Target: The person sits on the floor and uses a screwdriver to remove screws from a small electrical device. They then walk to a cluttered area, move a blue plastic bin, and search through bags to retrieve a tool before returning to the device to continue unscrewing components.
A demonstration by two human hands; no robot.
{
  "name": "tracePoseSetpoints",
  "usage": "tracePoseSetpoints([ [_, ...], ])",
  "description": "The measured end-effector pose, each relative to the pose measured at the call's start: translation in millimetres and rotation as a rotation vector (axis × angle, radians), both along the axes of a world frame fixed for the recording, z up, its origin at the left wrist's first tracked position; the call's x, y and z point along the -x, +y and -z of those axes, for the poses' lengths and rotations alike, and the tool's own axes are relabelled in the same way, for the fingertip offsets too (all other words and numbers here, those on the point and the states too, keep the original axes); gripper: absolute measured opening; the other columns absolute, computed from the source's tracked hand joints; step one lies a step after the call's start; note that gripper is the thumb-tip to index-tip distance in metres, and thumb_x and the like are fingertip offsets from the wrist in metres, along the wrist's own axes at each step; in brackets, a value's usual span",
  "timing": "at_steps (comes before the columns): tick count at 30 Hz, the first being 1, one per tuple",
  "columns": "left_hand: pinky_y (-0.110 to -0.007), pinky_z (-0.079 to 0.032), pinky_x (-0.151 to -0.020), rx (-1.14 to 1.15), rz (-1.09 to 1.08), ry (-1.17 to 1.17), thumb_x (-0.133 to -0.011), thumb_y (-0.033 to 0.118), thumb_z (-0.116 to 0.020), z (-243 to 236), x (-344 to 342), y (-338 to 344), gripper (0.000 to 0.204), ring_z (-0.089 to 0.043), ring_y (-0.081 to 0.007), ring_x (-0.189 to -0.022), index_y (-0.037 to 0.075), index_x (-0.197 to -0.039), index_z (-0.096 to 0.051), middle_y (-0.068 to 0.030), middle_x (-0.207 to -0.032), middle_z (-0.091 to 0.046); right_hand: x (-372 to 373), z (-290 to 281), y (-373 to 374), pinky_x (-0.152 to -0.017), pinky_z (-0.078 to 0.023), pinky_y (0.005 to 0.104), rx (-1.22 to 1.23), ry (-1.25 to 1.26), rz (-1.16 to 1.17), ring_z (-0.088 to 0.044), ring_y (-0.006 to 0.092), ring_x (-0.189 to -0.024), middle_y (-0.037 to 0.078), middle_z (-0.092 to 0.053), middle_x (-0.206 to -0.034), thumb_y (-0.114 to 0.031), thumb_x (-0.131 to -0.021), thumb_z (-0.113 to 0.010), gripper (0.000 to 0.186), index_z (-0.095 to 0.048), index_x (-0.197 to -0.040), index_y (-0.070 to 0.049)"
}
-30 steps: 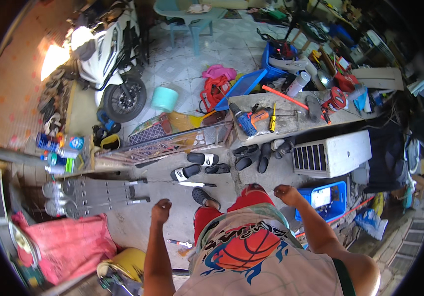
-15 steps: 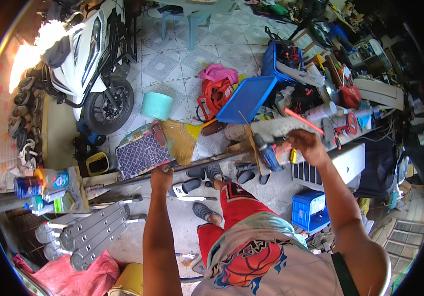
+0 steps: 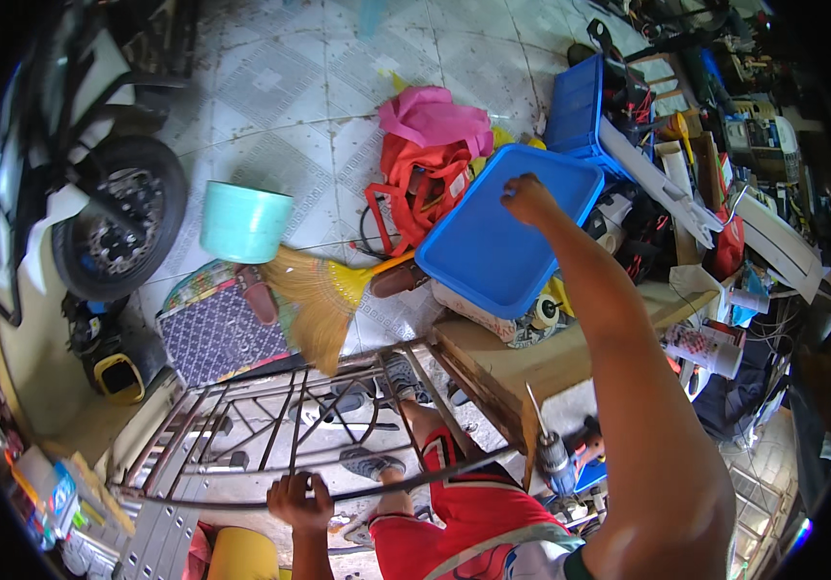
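Note:
The fingers of my left hand (image 3: 301, 501) are wrapped over the top rail of a low rusty metal gate (image 3: 241, 425). My right hand (image 3: 529, 201) is raised over a blue plastic lid (image 3: 488, 246), its fingers curled with nothing visible in them; whether it touches the lid cannot be told. Below my right forearm a power drill (image 3: 555, 459) with a long bit stands beside a concrete ledge (image 3: 512, 372). A straw broom (image 3: 314, 300) lies on the floor beyond the gate.
A motorcycle's front wheel (image 3: 116, 217) is at the left, beside a mint tub (image 3: 244, 220) and a patterned mat (image 3: 212, 338). Red and pink bags (image 3: 415, 169), a blue bin (image 3: 575, 111) and piled clutter fill the right. A folded aluminium ladder (image 3: 159, 541) is low at the left.
I have stepped forward to the gate. My left hand now shows gripping its rail. My right hand has moved from above the drill forward to over the blue lid.

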State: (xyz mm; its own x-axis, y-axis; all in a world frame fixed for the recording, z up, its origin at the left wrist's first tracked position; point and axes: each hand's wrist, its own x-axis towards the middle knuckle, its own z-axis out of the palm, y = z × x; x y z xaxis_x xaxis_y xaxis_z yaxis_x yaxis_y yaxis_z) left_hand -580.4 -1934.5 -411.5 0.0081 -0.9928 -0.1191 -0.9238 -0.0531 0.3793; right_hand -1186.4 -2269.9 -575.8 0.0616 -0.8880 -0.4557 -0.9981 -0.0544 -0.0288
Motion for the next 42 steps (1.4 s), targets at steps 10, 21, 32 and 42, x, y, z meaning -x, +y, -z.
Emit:
tracePoseSetpoints([
  [10,-0.047,-0.036,-0.057,-0.186,0.042,0.010,-0.080,0.020,-0.057,-9,8,-13,0.019,-0.050,-0.0353,-0.060,0.004,-0.073,-0.064,-0.0139,-0.064,-0.053,2,108,-119,-0.111,-0.039,0.0645,0.105,0.211,0.261,-0.034,0.0430,-0.148,0.008,-0.052,-0.153,-0.034,-0.092,-0.060,0.039,-0.070,-0.128,-0.029],
  [21,-0.042,-0.043,-0.051,-0.193,0.114,0.010,-0.088,0.016,-0.063,-17,15,-37,0.018,-0.056,-0.0318,-0.054,0.002,-0.081,-0.071,-0.0126,-0.066,-0.063,72,126,-238,-0.090,-0.060,0.0401,0.627,-0.100,-0.229,-0.071,0.0277,-0.101,0.013,-0.072,-0.115,-0.010,-0.097,-0.052,0.027,-0.070,-0.116,-0.005],
  [32,-0.047,-0.040,-0.058,-0.274,0.007,0.018,-0.079,0.017,-0.060,-16,21,-35,0.018,-0.054,-0.0349,-0.062,0.002,-0.075,-0.067,-0.0143,-0.067,-0.059,-5,-94,-181,-0.067,-0.059,0.0389,0.363,-1.470,0.713,-0.065,0.0220,-0.079,0.006,-0.064,-0.089,-0.005,-0.096,-0.055,0.017,-0.067,-0.108,-0.005],
  [42,-0.047,-0.041,-0.058,-0.281,0.019,-0.006,-0.080,0.018,-0.059,-14,19,-29,0.020,-0.056,-0.0356,-0.063,0.000,-0.075,-0.068,-0.0156,-0.068,-0.060,-105,-106,-87,-0.078,-0.066,0.0434,-0.413,-1.946,0.571,-0.070,0.0218,-0.099,0.010,-0.066,-0.112,-0.006,-0.098,-0.057,0.017,-0.067,-0.111,-0.001],
])
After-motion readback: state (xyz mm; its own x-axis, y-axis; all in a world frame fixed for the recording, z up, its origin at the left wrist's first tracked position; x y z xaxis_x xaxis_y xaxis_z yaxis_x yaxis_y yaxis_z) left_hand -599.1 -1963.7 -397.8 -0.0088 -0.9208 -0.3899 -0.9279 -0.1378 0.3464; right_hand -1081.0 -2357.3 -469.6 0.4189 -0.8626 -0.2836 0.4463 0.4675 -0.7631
